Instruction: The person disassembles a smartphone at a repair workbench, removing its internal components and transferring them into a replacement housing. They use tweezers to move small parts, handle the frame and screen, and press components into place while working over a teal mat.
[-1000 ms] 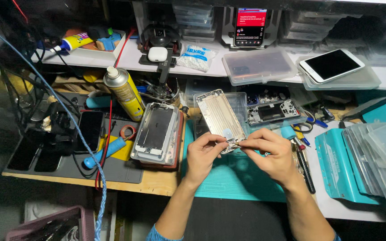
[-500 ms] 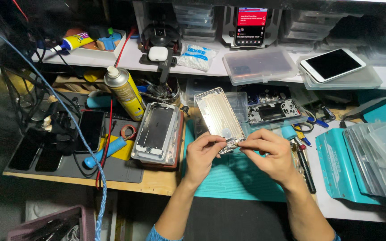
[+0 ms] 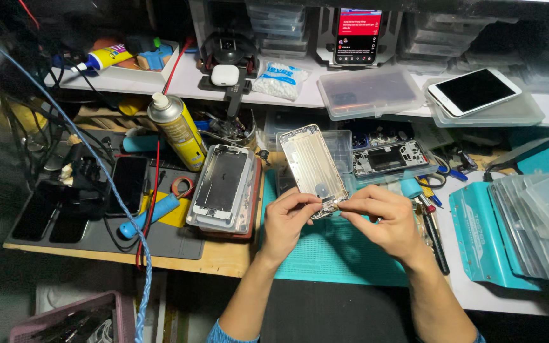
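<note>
1. The person holds a silver phone housing point(image 3: 311, 166) with both hands, above the top edge of the teal mat point(image 3: 341, 251) that lies at the front edge of the bench.
2. The left hand point(image 3: 289, 219) is closed on the lower left corner of the housing, thumb and fingers pinching its edge.
3. The right hand point(image 3: 379, 219) touches the lower end of the housing from the right. Its thumb and forefinger are pressed together at the bottom edge; if there is a small part between them, I cannot tell.
4. The housing is tilted, its upper end pointing away from the person, and the inner side faces up.
5. Just left of the left hand there is a stack of phone screens point(image 3: 225, 187), resting on the left edge of the mat and on the grey pad point(image 3: 96, 238).
6. On the grey pad lie dark phones point(image 3: 128, 183) and a blue handle tool point(image 3: 149, 216). A yellow spray can point(image 3: 176, 130) stands at the back edge of this pad.
7. Behind the housing is a clear box, and right of it a phone frame point(image 3: 389, 157) with open insides.
8. Near the right hand, at the right edge of the mat, lie screwdrivers point(image 3: 432, 228).
9. On the back shelf there is a white tablet point(image 3: 473, 91) on a clear lid, and an earbud case point(image 3: 225, 75).
10. At the right edge of the bench are clear trays point(image 3: 541, 222), one over the other.
</note>
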Tool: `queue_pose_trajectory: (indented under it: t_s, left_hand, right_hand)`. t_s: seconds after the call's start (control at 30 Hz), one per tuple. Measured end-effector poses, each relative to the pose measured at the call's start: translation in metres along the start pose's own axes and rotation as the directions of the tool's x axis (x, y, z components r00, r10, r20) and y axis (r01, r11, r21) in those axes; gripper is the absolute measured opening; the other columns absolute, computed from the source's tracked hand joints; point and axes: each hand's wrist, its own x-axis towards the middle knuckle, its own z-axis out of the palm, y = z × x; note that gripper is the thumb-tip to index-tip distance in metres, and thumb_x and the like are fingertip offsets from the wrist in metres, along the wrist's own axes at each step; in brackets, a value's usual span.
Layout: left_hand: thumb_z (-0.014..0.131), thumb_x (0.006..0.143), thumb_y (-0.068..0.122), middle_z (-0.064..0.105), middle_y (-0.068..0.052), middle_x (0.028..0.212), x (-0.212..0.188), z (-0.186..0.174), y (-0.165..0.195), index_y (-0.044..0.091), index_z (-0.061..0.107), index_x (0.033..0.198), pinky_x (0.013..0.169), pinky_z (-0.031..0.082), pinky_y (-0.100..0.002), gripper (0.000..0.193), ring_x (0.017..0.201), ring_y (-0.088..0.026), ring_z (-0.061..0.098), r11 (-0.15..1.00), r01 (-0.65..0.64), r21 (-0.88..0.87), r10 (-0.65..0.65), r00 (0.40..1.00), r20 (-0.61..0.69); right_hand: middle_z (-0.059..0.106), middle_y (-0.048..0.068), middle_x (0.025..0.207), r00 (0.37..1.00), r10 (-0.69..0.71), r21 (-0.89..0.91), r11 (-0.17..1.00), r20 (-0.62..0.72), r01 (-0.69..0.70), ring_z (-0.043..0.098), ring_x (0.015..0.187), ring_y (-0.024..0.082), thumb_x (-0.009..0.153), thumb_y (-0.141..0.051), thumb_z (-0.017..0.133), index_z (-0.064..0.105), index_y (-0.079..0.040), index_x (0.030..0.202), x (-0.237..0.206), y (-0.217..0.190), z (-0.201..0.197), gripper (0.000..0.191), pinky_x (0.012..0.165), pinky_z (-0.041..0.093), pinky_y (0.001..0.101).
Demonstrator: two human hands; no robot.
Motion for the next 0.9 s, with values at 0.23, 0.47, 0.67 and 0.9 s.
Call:
queue_pose_trajectory:
  t_s: [0.23, 0.47, 0.67, 0.9]
  left_hand:
    - [0.072, 0.092, -0.005, 0.068, -0.004, 0.096, -0.0010, -0.0014, -0.0018, -0.005, 0.075, 0.100, 0.063, 0.052, -0.020, 0.009, 0.077, -0.006, 0.065, 0.999, 0.026, -0.040, -0.026, 1.000, 0.011]
    - [0.072, 0.092, -0.005, 0.066, -0.003, 0.093, -0.0014, -0.0015, -0.0048, -0.004, 0.076, 0.100, 0.063, 0.052, -0.019, 0.009, 0.077, -0.006, 0.065, 0.997, 0.038, -0.072, -0.038, 0.999, 0.009]
    - [0.073, 0.091, -0.005, 0.065, -0.003, 0.093, -0.0015, -0.0014, -0.0057, -0.004, 0.076, 0.101, 0.063, 0.052, -0.019, 0.010, 0.077, -0.006, 0.064, 0.996, 0.041, -0.083, -0.039, 0.999, 0.017]
    - [0.073, 0.091, -0.005, 0.065, -0.003, 0.092, -0.0015, -0.0009, -0.0043, -0.004, 0.076, 0.101, 0.063, 0.052, -0.019, 0.010, 0.076, -0.006, 0.064, 0.995, 0.047, -0.090, -0.046, 0.999, 0.015]
  right_hand:
    - [0.074, 0.005, 0.086, 1.000, 0.011, 0.016, 1.000, 0.002, -0.011, 0.069, 0.073, 0.012, 0.078, -0.003, 0.081, 0.079, -0.004, 0.098, -0.0003, 0.0003, 0.0013, 0.020, 0.062, 0.052, 0.0241]
    - [0.073, 0.005, 0.086, 1.000, 0.015, 0.045, 0.999, -0.001, -0.015, 0.068, 0.071, 0.011, 0.079, -0.002, 0.081, 0.079, -0.003, 0.098, -0.0006, 0.0005, 0.0016, 0.019, 0.059, 0.051, 0.0230]
    - [0.073, 0.004, 0.084, 0.999, 0.039, 0.053, 0.998, -0.003, -0.039, 0.067, 0.068, 0.010, 0.079, -0.002, 0.081, 0.079, -0.004, 0.097, -0.0018, -0.0004, 0.0008, 0.019, 0.056, 0.049, 0.0230]
    - [0.072, 0.005, 0.085, 1.000, 0.017, 0.067, 0.998, -0.003, -0.017, 0.067, 0.070, 0.010, 0.080, -0.002, 0.080, 0.079, -0.003, 0.098, -0.0014, 0.0002, 0.0012, 0.018, 0.058, 0.050, 0.0227]
